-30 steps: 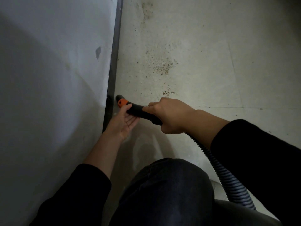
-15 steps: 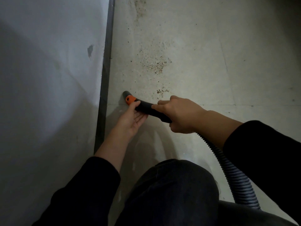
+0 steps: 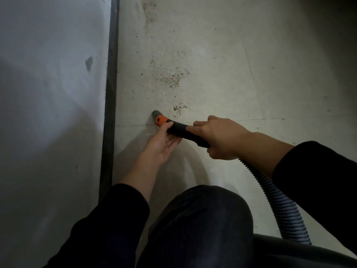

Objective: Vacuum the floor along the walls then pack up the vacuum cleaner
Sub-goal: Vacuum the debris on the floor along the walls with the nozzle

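Head view: the right hand (image 3: pixel 222 138) is wrapped tight round the back end of the black tube (image 3: pixel 181 132). The left hand (image 3: pixel 160 146) lies palm up under the front of the tube. Its fingers are below and its thumb is on top, and it holds the tube just behind the orange clip (image 3: pixel 161 120). The gray tip (image 3: pixel 156 113) pokes out past the left hand, down at the floor (image 3: pixel 241 64). Brown crumbs (image 3: pixel 178 108) lie just past the tip, and more lie farther ahead of both hands. A ribbed gray hose (image 3: pixel 278 202) runs back from under the right hand. A dark strip (image 3: pixel 111 93) and the white wall (image 3: pixel 48 113) are left of the left hand. A dark knee (image 3: pixel 199 219) sits below, between the hands.
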A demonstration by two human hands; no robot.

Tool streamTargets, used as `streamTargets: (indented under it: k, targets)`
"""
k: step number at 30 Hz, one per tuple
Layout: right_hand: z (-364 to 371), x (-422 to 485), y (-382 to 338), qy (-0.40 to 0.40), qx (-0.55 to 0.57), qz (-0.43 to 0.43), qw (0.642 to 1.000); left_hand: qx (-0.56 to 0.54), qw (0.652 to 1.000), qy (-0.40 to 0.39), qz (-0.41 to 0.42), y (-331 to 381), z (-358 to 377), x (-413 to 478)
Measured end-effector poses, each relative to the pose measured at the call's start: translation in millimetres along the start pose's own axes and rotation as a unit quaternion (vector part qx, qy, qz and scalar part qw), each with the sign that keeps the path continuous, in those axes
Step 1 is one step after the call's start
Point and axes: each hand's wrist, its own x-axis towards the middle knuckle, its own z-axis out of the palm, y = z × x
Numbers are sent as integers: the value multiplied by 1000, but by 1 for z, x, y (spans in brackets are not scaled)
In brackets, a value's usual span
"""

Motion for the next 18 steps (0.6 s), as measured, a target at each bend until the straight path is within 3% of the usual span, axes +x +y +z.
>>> streamTargets:
  k: [18]
  targets:
    - [10,-40,26,-24,15,27,999,4,1000,-23,-21,-35,33,-4]
